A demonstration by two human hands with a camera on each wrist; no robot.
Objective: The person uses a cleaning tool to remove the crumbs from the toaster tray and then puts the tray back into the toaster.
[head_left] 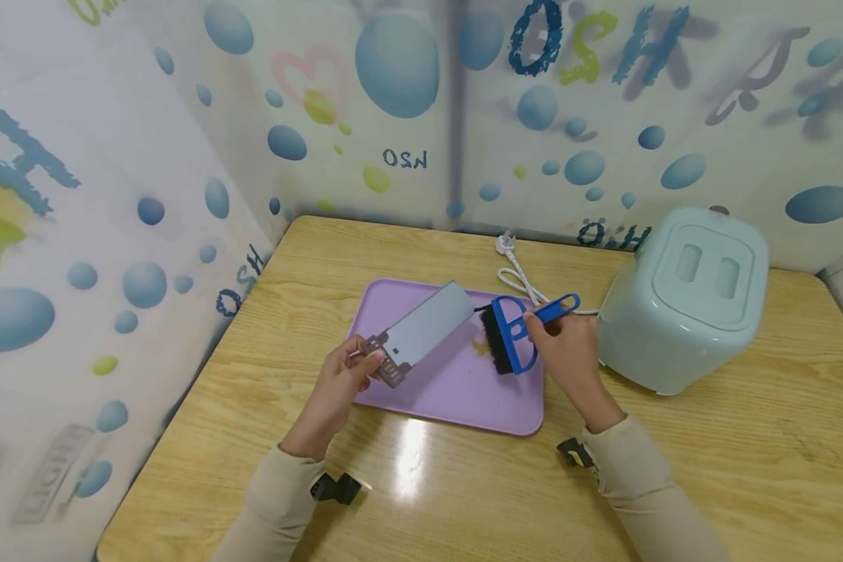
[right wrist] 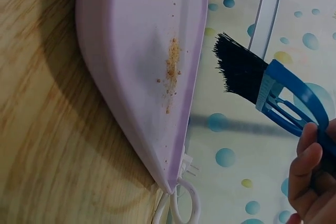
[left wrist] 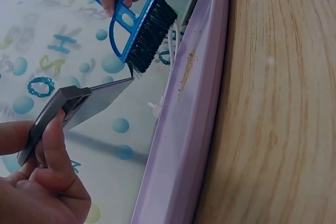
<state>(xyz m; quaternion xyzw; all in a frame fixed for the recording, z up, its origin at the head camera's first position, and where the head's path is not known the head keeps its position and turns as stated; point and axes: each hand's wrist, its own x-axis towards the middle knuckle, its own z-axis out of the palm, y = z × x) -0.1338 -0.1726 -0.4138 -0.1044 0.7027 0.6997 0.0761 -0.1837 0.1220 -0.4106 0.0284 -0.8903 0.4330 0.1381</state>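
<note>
Apparently, sweeping is in hand: over the purple tray [head_left: 457, 402], the left hand [head_left: 340, 382] grips a grey plate [head_left: 432, 316], the right hand [head_left: 569, 355] a blue brush [head_left: 507, 336] by the plate's end; another stroke likely needs steady tilt.

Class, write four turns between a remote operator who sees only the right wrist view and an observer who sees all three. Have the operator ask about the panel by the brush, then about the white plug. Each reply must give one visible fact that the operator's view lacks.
Operator: My right wrist view shows only a strip of the panel. What holds it?
Observer: The left grip has its dark end between thumb and fingers.
Operator: I also see a white plug. What is it wired to?
Observer: In the head view, its lead runs to the toaster.
</note>
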